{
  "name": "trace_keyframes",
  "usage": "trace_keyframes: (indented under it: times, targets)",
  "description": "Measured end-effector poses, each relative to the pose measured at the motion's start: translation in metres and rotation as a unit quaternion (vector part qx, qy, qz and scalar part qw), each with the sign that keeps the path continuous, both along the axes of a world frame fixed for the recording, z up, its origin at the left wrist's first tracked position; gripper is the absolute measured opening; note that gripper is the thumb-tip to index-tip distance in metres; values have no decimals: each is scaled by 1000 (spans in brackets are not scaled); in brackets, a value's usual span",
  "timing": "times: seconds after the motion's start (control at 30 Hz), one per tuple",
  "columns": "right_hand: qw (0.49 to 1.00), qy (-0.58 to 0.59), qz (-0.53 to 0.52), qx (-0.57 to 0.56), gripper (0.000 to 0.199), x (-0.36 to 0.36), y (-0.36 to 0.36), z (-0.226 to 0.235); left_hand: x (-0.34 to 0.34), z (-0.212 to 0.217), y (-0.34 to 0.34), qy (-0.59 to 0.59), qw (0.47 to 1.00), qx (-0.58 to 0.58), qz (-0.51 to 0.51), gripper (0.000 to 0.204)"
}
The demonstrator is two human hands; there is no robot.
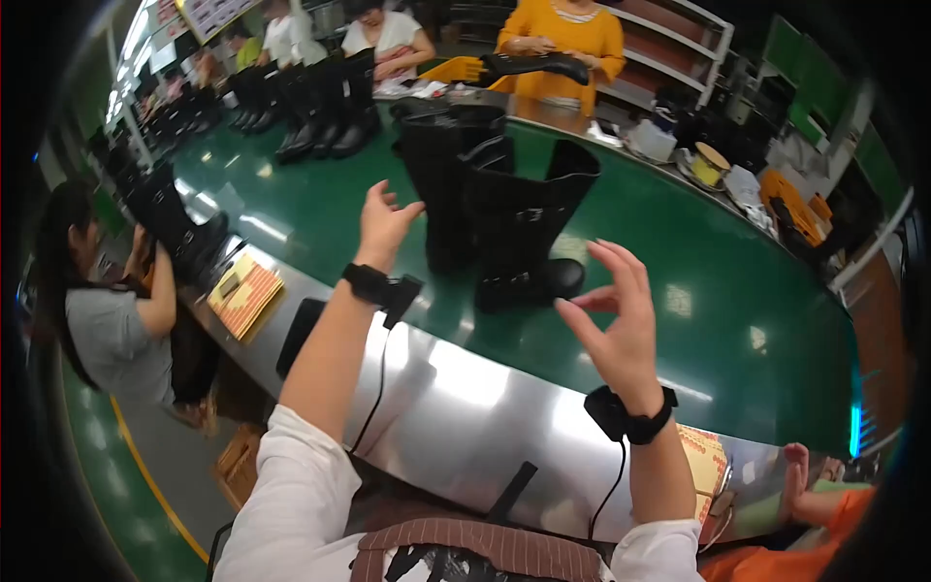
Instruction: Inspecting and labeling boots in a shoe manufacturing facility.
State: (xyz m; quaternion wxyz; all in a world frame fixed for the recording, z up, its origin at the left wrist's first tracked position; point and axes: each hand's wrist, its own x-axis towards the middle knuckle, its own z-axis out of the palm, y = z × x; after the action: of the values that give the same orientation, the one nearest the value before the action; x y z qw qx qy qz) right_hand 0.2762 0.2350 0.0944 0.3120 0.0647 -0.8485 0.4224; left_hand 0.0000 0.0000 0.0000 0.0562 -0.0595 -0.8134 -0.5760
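Observation:
A tall black boot (524, 228) with buckled straps stands upright on the green table surface (679, 281), its toe pointing right. Just behind it, to the left, rises another black boot (441, 175). My left hand (385, 223) is raised beside that rear boot, fingers apart and nothing in them; I cannot tell whether a fingertip touches the shaft. To the right of the front boot's toe, my right hand (621, 315) hovers with thumb and fingers spread in a curve, holding nothing. Both wrists carry black straps with small devices and cables.
A metal ledge (456, 388) runs along the table's near side. More black boots (330, 107) line the far left. A printed pad (244, 296) lies near a seated person on the left. Across the table a person in yellow handles a boot (538, 66); an orange sleeve shows at right.

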Motion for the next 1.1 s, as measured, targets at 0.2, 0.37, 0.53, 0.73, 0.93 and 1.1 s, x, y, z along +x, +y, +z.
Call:
trace_keyframes:
  times: [0.2,0.37,0.53,0.73,0.93,1.1]
  targets:
    - [993,55,-14,99,98,-87,19,-6,-76,-22,70,78,916,81,-384,72]
    - [983,79,-120,111,75,-79,28,-14,-45,-34,103,199,915,-58,-346,41]
    - [983,48,-176,28,29,-35,63,24,32,-10,132,201,943,42,-260,31]
    - [996,53,-18,-63,24,95,89,71,151,75,61,358,925,-9,-128,22]
    - [996,21,-14,-84,25,179,56,46,280,61,43,304,941,22,-148,25]
    - [980,40,-54,187,72,226,50,29,310,24,31,281,942,30,-182,23]
